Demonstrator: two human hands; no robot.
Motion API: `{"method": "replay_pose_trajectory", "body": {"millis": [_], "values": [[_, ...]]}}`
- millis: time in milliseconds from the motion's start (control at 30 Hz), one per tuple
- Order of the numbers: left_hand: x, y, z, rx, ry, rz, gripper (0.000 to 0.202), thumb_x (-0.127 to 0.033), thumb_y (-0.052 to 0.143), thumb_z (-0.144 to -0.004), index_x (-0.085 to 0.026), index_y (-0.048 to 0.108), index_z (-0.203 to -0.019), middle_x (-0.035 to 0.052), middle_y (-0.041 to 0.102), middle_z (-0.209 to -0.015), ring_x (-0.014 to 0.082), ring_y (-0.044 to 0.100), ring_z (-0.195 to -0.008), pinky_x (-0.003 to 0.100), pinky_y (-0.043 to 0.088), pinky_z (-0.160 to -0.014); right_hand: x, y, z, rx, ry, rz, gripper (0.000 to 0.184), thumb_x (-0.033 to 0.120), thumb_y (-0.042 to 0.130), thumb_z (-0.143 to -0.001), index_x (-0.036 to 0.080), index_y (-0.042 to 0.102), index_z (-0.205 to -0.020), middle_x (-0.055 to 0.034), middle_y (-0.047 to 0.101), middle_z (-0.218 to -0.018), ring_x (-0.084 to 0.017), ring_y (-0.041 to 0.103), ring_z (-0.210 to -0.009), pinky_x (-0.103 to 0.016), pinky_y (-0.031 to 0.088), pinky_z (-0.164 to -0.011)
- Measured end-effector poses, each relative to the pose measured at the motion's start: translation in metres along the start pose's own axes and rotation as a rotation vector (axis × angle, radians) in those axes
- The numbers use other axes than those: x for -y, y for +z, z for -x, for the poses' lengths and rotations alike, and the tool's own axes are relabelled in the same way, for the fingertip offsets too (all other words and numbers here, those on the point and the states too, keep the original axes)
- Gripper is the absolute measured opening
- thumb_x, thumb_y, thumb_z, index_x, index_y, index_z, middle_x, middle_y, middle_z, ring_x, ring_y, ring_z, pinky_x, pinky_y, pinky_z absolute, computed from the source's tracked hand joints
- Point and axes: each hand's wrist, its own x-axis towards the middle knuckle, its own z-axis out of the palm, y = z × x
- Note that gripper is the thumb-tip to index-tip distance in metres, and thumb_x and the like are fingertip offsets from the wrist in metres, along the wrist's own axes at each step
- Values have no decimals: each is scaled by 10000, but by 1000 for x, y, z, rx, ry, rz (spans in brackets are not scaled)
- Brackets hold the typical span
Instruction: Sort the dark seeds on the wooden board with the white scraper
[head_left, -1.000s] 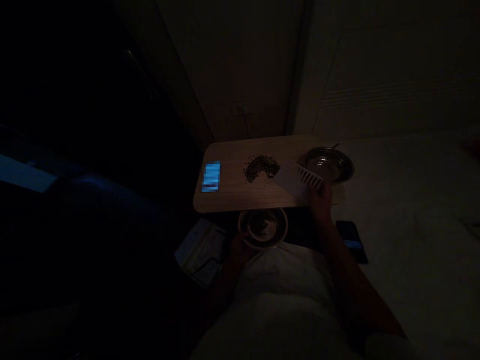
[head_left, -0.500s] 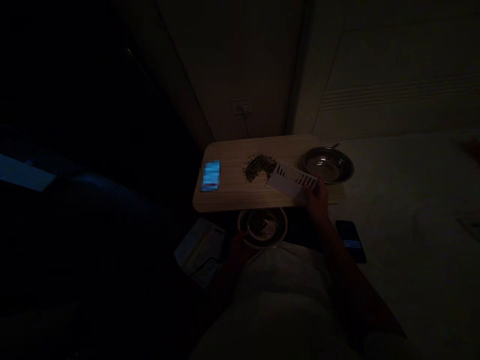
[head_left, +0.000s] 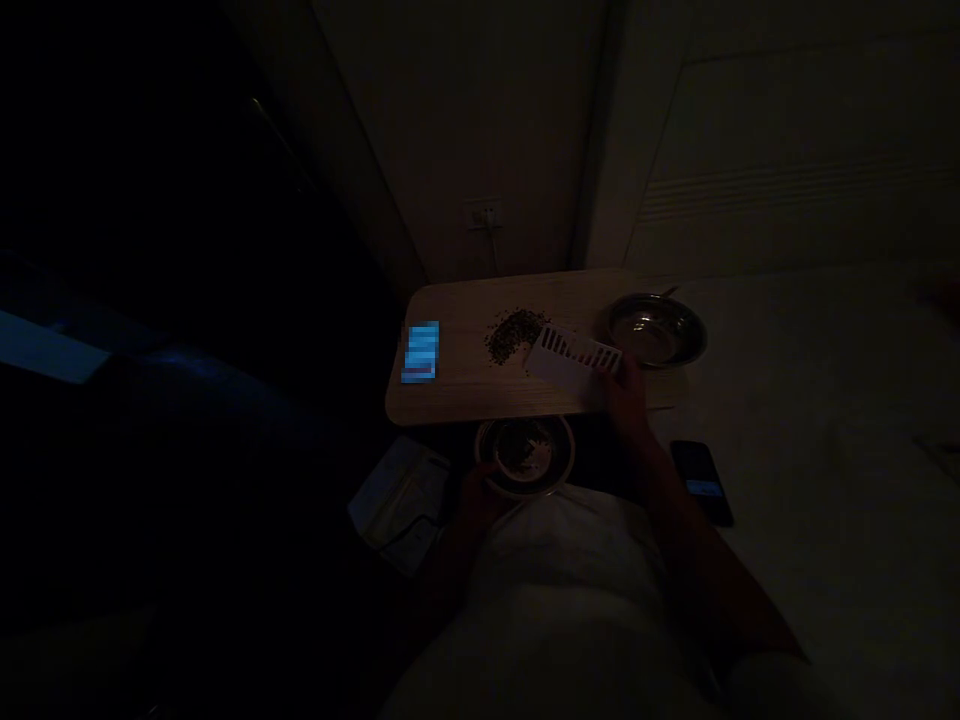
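Note:
In dim light, my right hand [head_left: 628,398] is closed on the right end of a pale, flat slotted piece [head_left: 566,374], whose exact kind I cannot make out. Its left end lies at the edge of a heap of small dark bits [head_left: 511,338], perhaps seeds, on a wooden tabletop [head_left: 457,400]. Below the near edge of the tabletop, my left hand [head_left: 480,492] grips the left rim of a metal bowl [head_left: 562,470]. More dark bits lie inside that bowl, mostly to its left and top.
A second metal bowl [head_left: 686,350] with a handle sticking up stands at the tabletop's right end. A lit screen [head_left: 421,352] lies at the left end. A phone [head_left: 701,483] rests on the pale bedding at right. A white package [head_left: 397,505] sits lower left.
My right hand has drawn the slotted piece slightly left and toward me, along the edge of the heap. My left hand and the bowl stay in place. The scene is darker.

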Motion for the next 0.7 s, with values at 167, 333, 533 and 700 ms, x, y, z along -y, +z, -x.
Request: {"method": "replay_pose_trajectory", "body": {"millis": [167,333,533,700], "values": [[-1,0,0,-55,-22,10,420,-125,688,-709,-132,738,-1126,127,815,-975,373,731,-1128,525,511,-1090,-4,7,-10,69,37,-17,353,378,673,-789,229,615,-1104,-69,716,-1067,-260,652,-996,-471,544,-974],[-1,-4,-2,-43,-53,2,417,-150,667,-749,-164,734,-1160,104,820,-984,368,744,-1097,550,518,-1078,2,8,-11,247,125,-61,320,401,703,-765,256,628,-1040,-40,736,-1004,-259,662,-952,-432,556,-921],[1,0,-2,37,-77,50,445,-152,659,-736,-108,741,-1171,149,814,-1046,383,717,-1160,552,480,-1116,17,4,-1,433,239,-117,337,399,761,-719,257,679,-1013,-30,767,-1059,-260,683,-973,-422,556,-914],[0,2,-2,40,-77,52,377,-156,648,-746,-108,752,-1105,139,819,-1004,361,729,-1137,528,468,-1133,20,-5,2,470,267,-139,329,406,761,-715,238,685,-987,-25,763,-952,-236,676,-872,-400,564,-841]]}}
